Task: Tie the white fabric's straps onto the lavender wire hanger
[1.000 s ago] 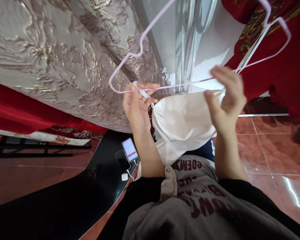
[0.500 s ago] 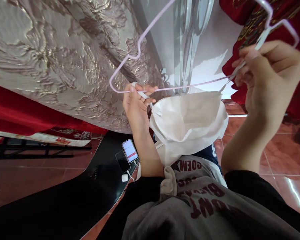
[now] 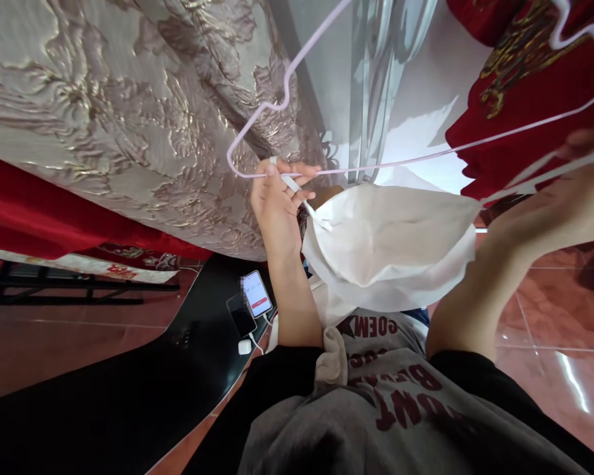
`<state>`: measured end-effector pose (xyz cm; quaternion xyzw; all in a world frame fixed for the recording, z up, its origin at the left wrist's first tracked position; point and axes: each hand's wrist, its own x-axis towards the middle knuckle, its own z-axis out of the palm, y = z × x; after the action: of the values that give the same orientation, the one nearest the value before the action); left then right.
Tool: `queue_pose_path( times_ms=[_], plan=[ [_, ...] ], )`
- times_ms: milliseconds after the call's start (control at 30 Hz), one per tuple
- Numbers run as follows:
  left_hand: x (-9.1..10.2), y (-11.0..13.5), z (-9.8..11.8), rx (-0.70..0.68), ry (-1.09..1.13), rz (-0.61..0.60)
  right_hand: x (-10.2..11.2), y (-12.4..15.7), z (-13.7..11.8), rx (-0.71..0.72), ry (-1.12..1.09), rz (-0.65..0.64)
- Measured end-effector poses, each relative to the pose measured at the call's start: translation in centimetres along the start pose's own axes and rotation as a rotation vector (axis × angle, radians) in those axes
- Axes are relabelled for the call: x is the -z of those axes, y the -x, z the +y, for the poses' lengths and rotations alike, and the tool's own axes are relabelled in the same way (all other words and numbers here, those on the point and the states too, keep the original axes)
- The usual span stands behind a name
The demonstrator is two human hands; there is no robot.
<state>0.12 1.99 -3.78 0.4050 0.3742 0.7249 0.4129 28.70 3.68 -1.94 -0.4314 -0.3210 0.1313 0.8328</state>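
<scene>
A thin lilac clothes hanger (image 3: 396, 162) reaches across the upper middle to the right edge. My left hand (image 3: 280, 198) is closed around the lower bar near its left corner, pinching a white strap (image 3: 293, 184) against it. Below the bar hangs a white strappy garment (image 3: 400, 231), its neckline gaping towards me. Its other strap (image 3: 549, 177) is stretched taut to the right, to my right hand (image 3: 589, 155). That hand is blurred and partly cut off by the right edge; it appears closed on the strap, below the hanger's right part.
Embossed beige-gold fabric (image 3: 129, 132) hangs on the left, red cloth (image 3: 525, 86) on the right. Two phones, one with a lit screen (image 3: 257, 293), and a small white case (image 3: 245, 347) rest on a black glossy surface (image 3: 129, 396). Red tiles (image 3: 539, 310) cover the floor.
My right hand has moved right and out towards the edge, pulling the strap away from the hanger's right end. The garment's neckline is stretched wider. My left hand has barely shifted.
</scene>
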Motion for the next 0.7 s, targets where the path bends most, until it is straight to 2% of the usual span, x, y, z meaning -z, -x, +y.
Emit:
queue_pose_path(
  times_ms=[100, 167, 200, 233, 333, 433, 500, 600, 700],
  plan=[
    [-0.4, 0.3, 0.1, 0.029, -0.032, 0.011, -1.7, 2.5, -0.3, 0.343, 0.081, -0.435],
    [-0.6, 0.5, 0.5, 0.041, -0.058, 0.048, -2.3, 3.0, -0.1, 0.428, 0.248, -0.739],
    [-0.6, 0.6, 0.7, 0.038, -0.067, 0.078, -2.4, 3.0, 0.1, 0.428, 0.328, -0.802],
    [-0.6, 0.6, 0.9, 0.027, -0.073, 0.117, -2.4, 3.1, 0.3, 0.426, 0.389, -0.819],
    [0.4, 0.5, 1.4, -0.06, -0.098, 0.252, -2.1, 3.4, 0.9, 0.452, 0.441, -0.743],
    [2.1, 0.2, 1.6, -0.214, -0.183, 0.376, -1.8, 3.9, 0.9, 0.452, 0.448, -0.718],
    [3.2, -0.1, 1.7, -0.332, -0.255, 0.41, -1.7, 4.2, 0.8, 0.454, 0.425, -0.733],
    [3.9, -0.6, 2.4, -0.453, -0.32, 0.287, -1.7, 4.4, 0.4, 0.453, 0.394, -0.739],
    [3.1, -1.6, 3.7, -0.469, -0.309, 0.121, -1.8, 4.1, 0.1, 0.449, 0.525, -0.752]
  ],
)
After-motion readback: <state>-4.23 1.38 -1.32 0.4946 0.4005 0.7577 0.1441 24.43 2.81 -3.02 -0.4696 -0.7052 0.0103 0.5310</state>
